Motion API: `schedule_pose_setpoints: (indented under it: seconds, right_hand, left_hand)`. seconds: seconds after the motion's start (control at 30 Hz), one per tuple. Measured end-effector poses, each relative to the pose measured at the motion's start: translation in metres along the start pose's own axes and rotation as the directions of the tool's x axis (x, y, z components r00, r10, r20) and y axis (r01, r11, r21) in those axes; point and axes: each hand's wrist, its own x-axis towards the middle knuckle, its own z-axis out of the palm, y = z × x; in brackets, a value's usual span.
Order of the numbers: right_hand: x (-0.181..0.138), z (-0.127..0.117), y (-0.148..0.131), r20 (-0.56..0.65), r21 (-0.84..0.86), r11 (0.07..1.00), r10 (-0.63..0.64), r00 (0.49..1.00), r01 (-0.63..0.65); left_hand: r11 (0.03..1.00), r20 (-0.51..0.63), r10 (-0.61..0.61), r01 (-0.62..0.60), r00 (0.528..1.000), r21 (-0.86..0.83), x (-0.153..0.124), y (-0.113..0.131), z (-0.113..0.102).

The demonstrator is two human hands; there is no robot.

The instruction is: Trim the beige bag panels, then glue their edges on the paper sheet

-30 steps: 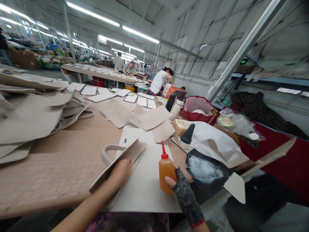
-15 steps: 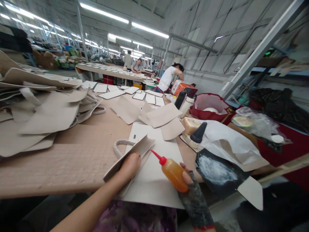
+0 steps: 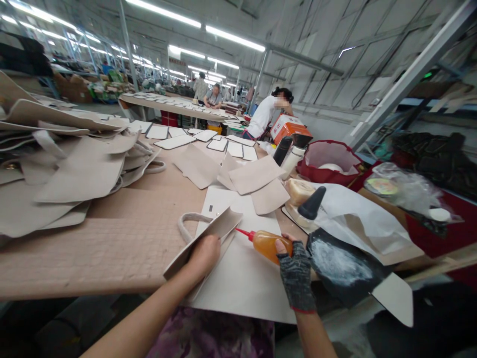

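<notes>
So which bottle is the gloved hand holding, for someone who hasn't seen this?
On the long tan table, find the white sheet at the near edge. Above it the right hand holds the amber bottle, tipped sideways. Its red nozzle sets it apart from the upright black-capped bottle behind.

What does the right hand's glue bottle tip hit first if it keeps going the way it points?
Most likely the raised beige flap that the left hand lifts: the right hand aims the glue bottle leftward, red nozzle almost at the flap's edge. Depth is unclear.
</notes>
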Motion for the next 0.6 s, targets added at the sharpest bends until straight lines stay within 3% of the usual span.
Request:
schedule_pose_setpoints:
  seconds: [0.4,0.6]
  right_hand:
    - [0.021,0.007,-0.005,-0.03,-0.165,0.968,-0.198,0.98,0.191]
    - [0.026,0.007,-0.003,-0.021,-0.153,0.976,-0.162,0.987,0.157]
  left_hand:
    - [1.0,-0.008,0.01,-0.01,1.0,-0.028,0.001,-0.001,0.002]
    - [0.999,-0.01,0.008,-0.008,1.0,-0.034,0.0,-0.002,0.003]
